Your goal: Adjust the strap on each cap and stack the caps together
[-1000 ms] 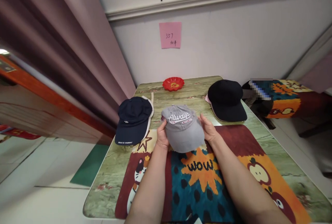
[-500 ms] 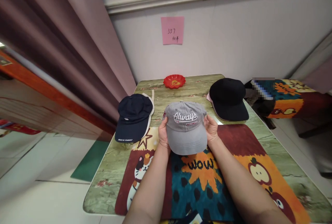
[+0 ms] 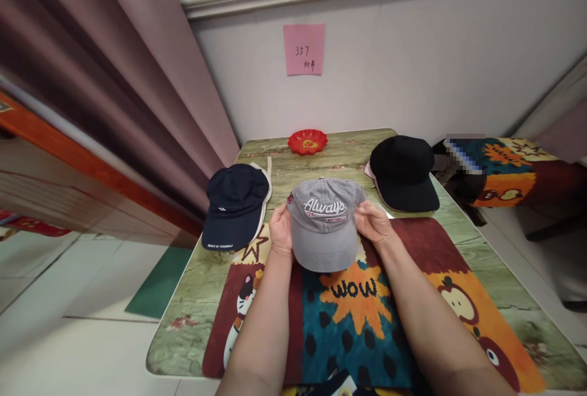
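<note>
A grey baseball cap (image 3: 324, 225) with white "Always" lettering is between my two hands, its brim towards me, above the far part of the patterned mat (image 3: 353, 322). My left hand (image 3: 281, 229) is closed on the cap's left side; its fingertips are partly hidden behind the crown. On the opposite side, my right hand (image 3: 372, 221) pinches the cap's edge between thumb and fingers. To the left a navy cap (image 3: 236, 206) with white trim lies on the table, and a black cap (image 3: 403, 173) sits at the right.
A red scalloped dish (image 3: 307, 142) stands at the table's (image 3: 178, 329) back, near the wall. A pink paper note (image 3: 304, 49) is stuck on that wall. A curtain (image 3: 183, 66) hangs along the left; another table with a similar mat (image 3: 509, 170) is at the right.
The grey cap has turned slightly and shifted a little left. My left hand has moved left with it, and my right hand's fingers have shifted along the cap's edge.
</note>
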Action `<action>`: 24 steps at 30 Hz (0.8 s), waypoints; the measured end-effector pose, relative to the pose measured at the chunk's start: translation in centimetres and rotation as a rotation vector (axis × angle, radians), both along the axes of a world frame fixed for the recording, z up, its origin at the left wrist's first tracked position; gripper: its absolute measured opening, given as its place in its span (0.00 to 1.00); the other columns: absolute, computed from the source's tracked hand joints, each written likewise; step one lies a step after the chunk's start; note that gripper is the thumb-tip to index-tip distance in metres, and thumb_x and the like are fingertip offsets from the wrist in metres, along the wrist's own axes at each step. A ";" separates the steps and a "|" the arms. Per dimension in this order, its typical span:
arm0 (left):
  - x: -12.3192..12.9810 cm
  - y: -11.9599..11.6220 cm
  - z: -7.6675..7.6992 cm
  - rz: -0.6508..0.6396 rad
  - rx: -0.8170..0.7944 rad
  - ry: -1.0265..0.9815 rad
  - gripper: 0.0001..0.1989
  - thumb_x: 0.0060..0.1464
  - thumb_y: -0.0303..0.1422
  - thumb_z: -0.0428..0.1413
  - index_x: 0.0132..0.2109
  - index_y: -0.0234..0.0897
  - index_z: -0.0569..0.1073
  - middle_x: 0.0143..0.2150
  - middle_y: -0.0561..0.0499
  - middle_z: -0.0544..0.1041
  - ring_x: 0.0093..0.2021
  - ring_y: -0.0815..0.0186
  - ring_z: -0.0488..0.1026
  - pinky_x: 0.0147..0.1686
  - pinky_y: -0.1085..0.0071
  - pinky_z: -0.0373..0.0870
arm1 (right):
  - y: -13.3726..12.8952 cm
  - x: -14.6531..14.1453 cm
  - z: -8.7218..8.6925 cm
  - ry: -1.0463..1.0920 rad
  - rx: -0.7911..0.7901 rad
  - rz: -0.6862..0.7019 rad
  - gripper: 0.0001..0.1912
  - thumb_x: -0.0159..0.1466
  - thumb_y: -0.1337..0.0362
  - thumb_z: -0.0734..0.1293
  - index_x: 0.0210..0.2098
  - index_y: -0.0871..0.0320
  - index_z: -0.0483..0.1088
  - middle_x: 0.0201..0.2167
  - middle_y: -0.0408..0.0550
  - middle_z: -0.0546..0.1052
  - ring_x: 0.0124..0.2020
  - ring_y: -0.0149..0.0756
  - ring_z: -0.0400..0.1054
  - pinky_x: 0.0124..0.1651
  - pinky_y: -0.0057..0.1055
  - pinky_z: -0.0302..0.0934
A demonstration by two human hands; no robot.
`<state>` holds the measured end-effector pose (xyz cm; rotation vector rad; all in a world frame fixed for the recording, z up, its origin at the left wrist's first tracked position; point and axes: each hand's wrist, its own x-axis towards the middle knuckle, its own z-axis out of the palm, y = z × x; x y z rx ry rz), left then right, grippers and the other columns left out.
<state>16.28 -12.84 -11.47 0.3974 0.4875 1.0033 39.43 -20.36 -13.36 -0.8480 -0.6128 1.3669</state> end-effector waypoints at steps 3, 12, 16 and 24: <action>-0.6 0.3 0.2 0.023 0.009 0.075 0.13 0.47 0.30 0.55 0.39 0.33 0.80 0.41 0.44 0.85 0.57 0.49 0.77 0.61 0.52 0.69 | -0.3 0.7 0.2 -0.083 -0.053 0.082 0.23 0.44 0.65 0.79 0.18 0.53 0.59 0.17 0.36 0.69 0.21 0.30 0.67 0.31 0.30 0.70; -0.6 0.4 1.9 0.181 0.213 0.215 0.08 0.44 0.25 0.63 0.35 0.37 0.79 0.37 0.50 0.84 0.50 0.56 0.80 0.59 0.60 0.69 | 0.3 0.8 3.4 -0.385 0.086 -0.017 0.14 0.51 0.60 0.79 0.35 0.56 0.78 0.32 0.45 0.82 0.39 0.41 0.77 0.50 0.40 0.70; 0.1 0.0 3.1 0.227 0.444 0.289 0.15 0.44 0.27 0.67 0.42 0.38 0.81 0.42 0.48 0.84 0.50 0.56 0.79 0.58 0.61 0.69 | 0.6 1.1 4.7 -0.562 0.206 -0.315 0.13 0.51 0.61 0.79 0.36 0.55 0.81 0.38 0.47 0.84 0.48 0.51 0.76 0.58 0.48 0.65; 0.7 0.1 2.8 0.375 0.610 0.563 0.10 0.41 0.23 0.67 0.33 0.39 0.82 0.46 0.48 0.83 0.56 0.55 0.75 0.63 0.61 0.64 | 0.8 1.0 4.2 -0.781 0.294 -0.554 0.10 0.52 0.68 0.71 0.34 0.51 0.82 0.47 0.47 0.82 0.57 0.51 0.71 0.65 0.46 0.59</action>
